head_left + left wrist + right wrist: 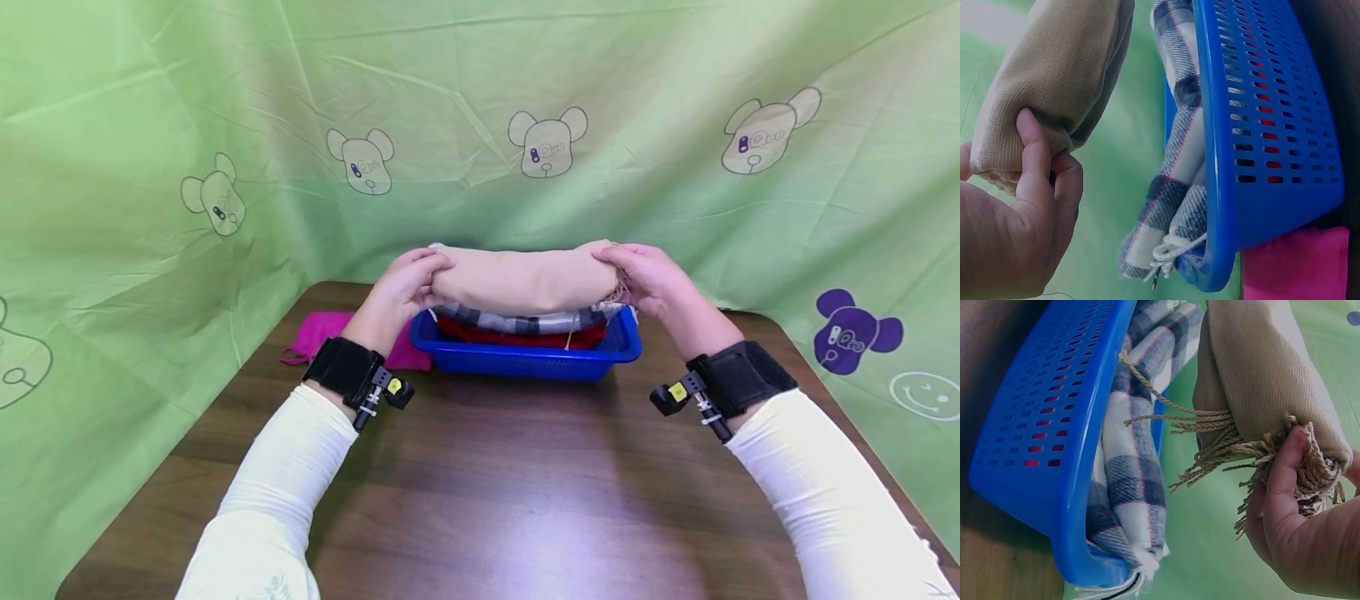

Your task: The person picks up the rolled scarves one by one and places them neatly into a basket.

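A rolled beige scarf [525, 279] with twisted fringe spans between my two hands, held over a blue plastic basket [517, 364]. My left hand [408, 283] grips its left end, thumb on the near side. At the fringed right end, my right hand [648, 275] pinches the roll, with tassels [1210, 444] hanging past the fingers. Below the scarf, a plaid scarf [1172, 150] in white, grey and black lies in the basket, its ends reaching the rim. Red fabric [517, 333] shows under the plaid one.
A bright pink cloth [322, 332] lies on the wooden table [480, 475] left of the basket, partly behind my left forearm. Green curtain fabric [465, 125] with bear faces hangs close behind and along both sides of the table.
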A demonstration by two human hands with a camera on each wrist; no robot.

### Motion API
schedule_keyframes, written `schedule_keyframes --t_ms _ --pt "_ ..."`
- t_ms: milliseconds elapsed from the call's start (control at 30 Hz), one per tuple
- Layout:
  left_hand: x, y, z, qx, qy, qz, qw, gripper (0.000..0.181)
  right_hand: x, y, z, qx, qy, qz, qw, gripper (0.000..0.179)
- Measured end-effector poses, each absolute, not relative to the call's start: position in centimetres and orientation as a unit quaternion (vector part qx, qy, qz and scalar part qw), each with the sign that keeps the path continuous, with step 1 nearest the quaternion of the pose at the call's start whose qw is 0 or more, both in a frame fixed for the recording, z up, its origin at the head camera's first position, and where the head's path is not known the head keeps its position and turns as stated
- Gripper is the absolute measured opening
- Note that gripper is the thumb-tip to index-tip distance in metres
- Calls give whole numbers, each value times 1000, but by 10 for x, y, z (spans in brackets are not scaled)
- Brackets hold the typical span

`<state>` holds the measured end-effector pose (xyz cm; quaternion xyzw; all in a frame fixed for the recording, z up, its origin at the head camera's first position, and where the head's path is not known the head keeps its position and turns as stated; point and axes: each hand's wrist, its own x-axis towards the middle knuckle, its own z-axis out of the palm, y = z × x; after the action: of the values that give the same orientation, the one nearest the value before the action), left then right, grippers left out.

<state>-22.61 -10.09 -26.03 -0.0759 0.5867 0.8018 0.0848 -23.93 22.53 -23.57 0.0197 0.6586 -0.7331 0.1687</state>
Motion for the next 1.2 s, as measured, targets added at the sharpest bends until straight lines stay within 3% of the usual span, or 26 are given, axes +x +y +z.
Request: schedule_keyframes --t_ms 200,500,733,1200 --pt "-229 -98 -265 -93 590 796 94 29 -241 228 -244 28 677 -714 175 11" --pt "-233 -93 -281 -129 602 780 110 54 -244 232 -262 42 689 -701 180 11" --pt "-236 -91 -294 -132 620 764 121 55 -247 232 -276 50 705 -682 187 11" --pt "-239 -91 -305 -155 646 735 131 49 -249 228 -287 44 735 -641 215 34"
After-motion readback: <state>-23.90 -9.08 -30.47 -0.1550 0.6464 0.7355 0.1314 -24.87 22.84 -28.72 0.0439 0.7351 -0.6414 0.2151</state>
